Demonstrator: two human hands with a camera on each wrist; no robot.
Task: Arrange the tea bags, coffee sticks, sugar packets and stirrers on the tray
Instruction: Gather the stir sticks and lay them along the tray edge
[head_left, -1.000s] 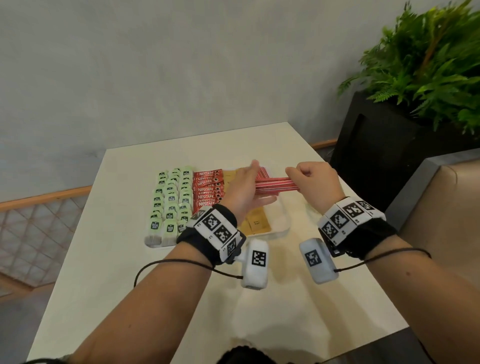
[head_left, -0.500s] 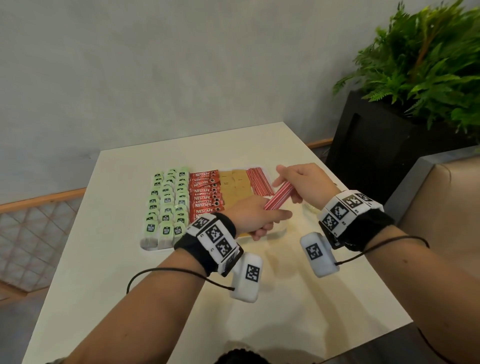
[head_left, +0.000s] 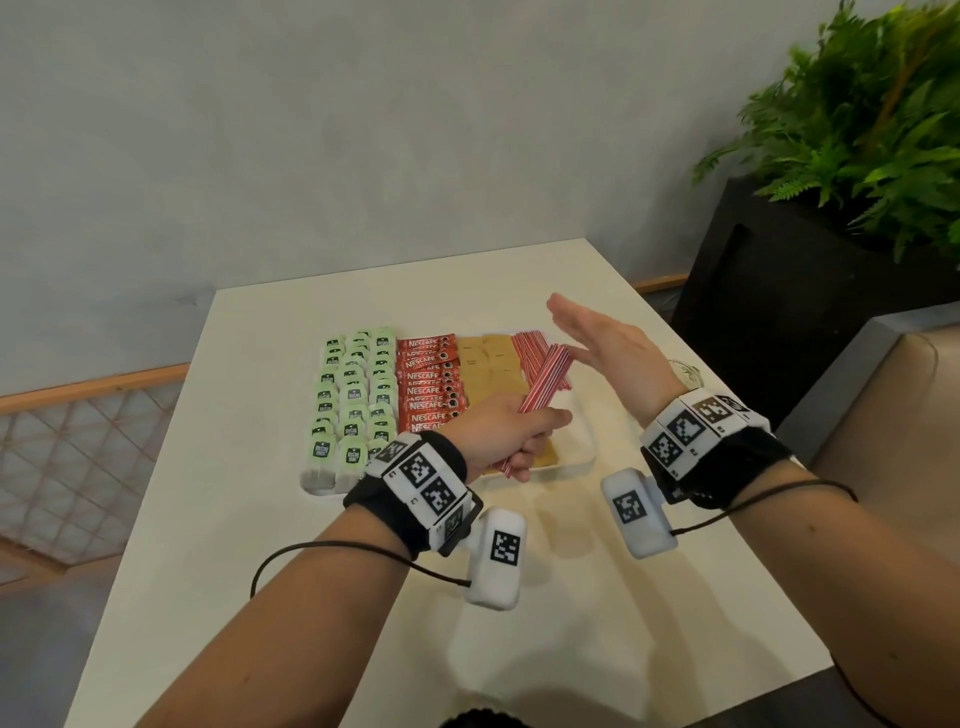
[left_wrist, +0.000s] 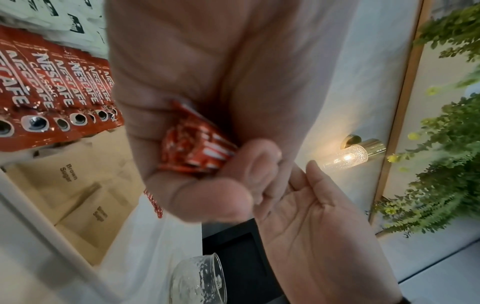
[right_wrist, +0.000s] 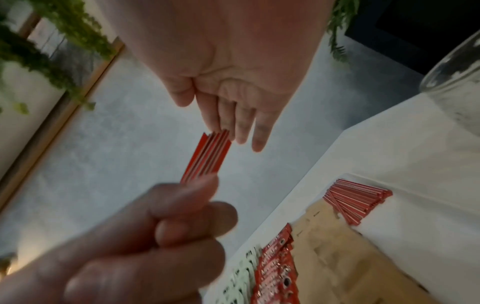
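Red-and-white striped stirrers (head_left: 545, 382), bunched in the left hand (head_left: 498, 434) above the tray's near right corner, fist curled round the lower half, upper ends fanning up and to the right. Against those upper ends, the right hand (head_left: 605, 340): flat, fingers straight together, holding nothing, fingertips (right_wrist: 255, 142) just at the bundle's tips, seemingly squaring them.

On the tray (head_left: 582, 457), from the left edge: green tea bags (head_left: 353, 402) in rows, then red coffee sticks (head_left: 428, 384), then brown sugar packets (head_left: 491, 364), then a laid row of stirrers (head_left: 527, 348) along the far right part. Near right part of the tray bare.

Likely trouble: too hard a tap from the right, and thin sticks sliding through a loose fist, dropping out below onto the sugar packets or off the near edge onto the table (head_left: 260, 467). Also possible: a splayed bundle, set down crooked, knocking the laid row askew. Probably wanted: firm grip low, light taps, then a lay-down alongside the laid row.
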